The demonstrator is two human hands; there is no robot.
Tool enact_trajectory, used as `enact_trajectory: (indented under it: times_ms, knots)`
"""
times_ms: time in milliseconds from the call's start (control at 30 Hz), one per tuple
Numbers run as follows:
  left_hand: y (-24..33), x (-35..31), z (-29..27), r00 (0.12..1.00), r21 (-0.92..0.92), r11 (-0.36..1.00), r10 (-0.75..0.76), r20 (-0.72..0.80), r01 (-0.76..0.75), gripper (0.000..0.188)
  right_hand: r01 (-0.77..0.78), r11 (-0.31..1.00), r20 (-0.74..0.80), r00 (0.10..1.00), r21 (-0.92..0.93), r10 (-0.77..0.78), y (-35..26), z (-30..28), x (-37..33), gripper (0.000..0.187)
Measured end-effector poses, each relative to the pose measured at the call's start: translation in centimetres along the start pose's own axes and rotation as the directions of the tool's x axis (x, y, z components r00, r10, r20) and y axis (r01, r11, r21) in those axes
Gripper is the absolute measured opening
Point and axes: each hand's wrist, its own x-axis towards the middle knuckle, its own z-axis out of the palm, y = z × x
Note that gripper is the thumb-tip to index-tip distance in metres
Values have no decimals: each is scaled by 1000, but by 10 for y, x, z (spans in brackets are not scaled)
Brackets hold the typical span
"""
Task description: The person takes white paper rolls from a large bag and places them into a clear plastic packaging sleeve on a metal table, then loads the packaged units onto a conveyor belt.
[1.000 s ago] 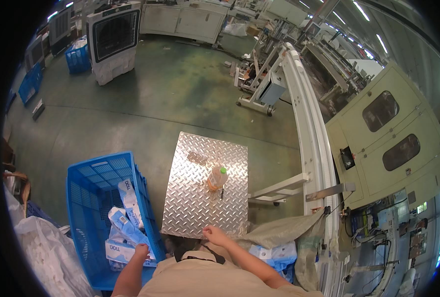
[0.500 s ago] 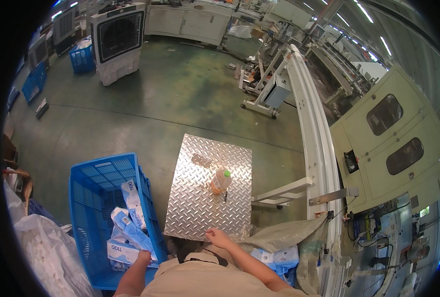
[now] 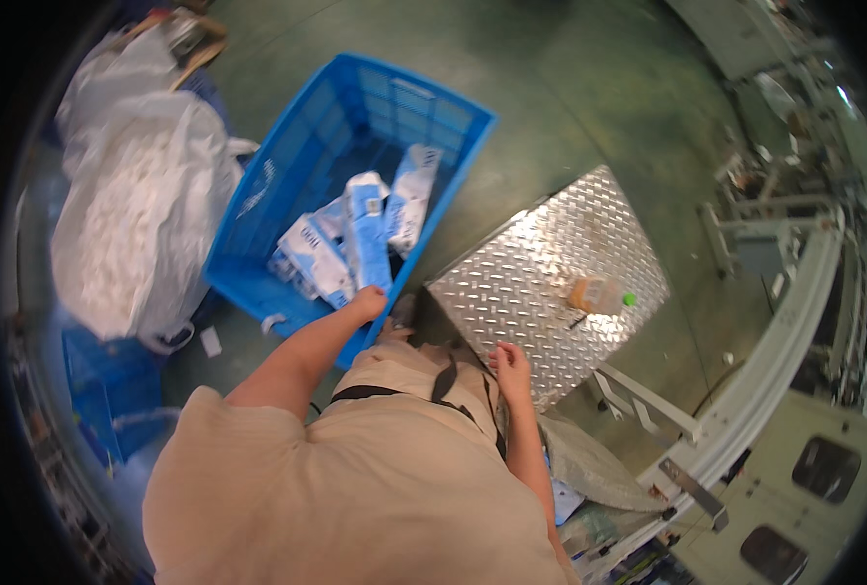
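At the near end of a blue plastic crate point(image 3: 302, 317), my left hand point(image 3: 368, 303) is closed beside the ends of soft blue-and-white packs. Its fingertips are hidden, so what it grips does not show. A white-and-blue pack point(image 3: 318, 261) lies slanted just past that hand. Another long pack point(image 3: 366, 229) rests next to it, and one more pack point(image 3: 413, 198) leans along the crate's right wall. My right hand point(image 3: 511, 369) hovers by the near edge of a metal tread-plate platform point(image 3: 526, 258); its fingers are loosely bent and apart, with nothing in them.
A bottle point(image 3: 599, 296) with a green cap and orange contents stands on the platform. Left of the crate sits a large white sack point(image 3: 126, 224). A grey cloth point(image 3: 599, 463) and a pale machine rail point(image 3: 794, 322) are on the right.
My view has turned left and down, so the crate now sits nearer the middle. My left hand remains at the crate's near end; my right stays empty near the platform.
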Motion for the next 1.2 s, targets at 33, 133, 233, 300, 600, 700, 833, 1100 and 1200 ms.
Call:
enact_trajectory:
  times_ms: [33, 133, 233, 300, 600, 700, 833, 1100, 1200]
  knots:
    - [-20, 5, 8, 998, -49, 997, -64, 6, 65, 38, -82, 997, -5, 997, -2, 82, 4, 10, -1, 24]
    - [-40, -17, 10, 992, 3, 993, -121, -47, 121, 42, -165, 982, 103, 979, -96, 175, 16, 26, -7, 24]
    - [-69, -26, 14, 955, 3, 961, -276, -110, 277, 56, -136, 974, 174, 970, -181, 167, 40, 40, -10, 25]
    - [-76, -39, 14, 890, -22, 911, -408, -206, 412, 67, -87, 960, 192, 971, -265, 141, 61, 43, -9, 26]
    - [-139, 150, 40, 851, -309, 858, -482, -208, 410, 99, 132, 645, 121, 991, -752, -61, 93, 89, -30, 37]
    - [-104, 157, 26, 802, -696, 464, -527, 281, 548, 90, 103, 637, 95, 994, -764, -48, 98, 97, -23, 37]
    - [-224, 169, 82, 649, -780, -195, -456, 609, 594, 77, 83, 628, 79, 996, -774, -34, 92, 102, -13, 34]
    - [-188, 142, 95, 655, -707, -534, -331, 679, 463, 62, 53, 634, 69, 998, -771, 0, 100, 108, -10, 34]
    - [-207, 146, 107, 802, -761, -500, -194, 565, 414, 57, 87, 634, 93, 995, -768, -24, 100, 111, -9, 33]
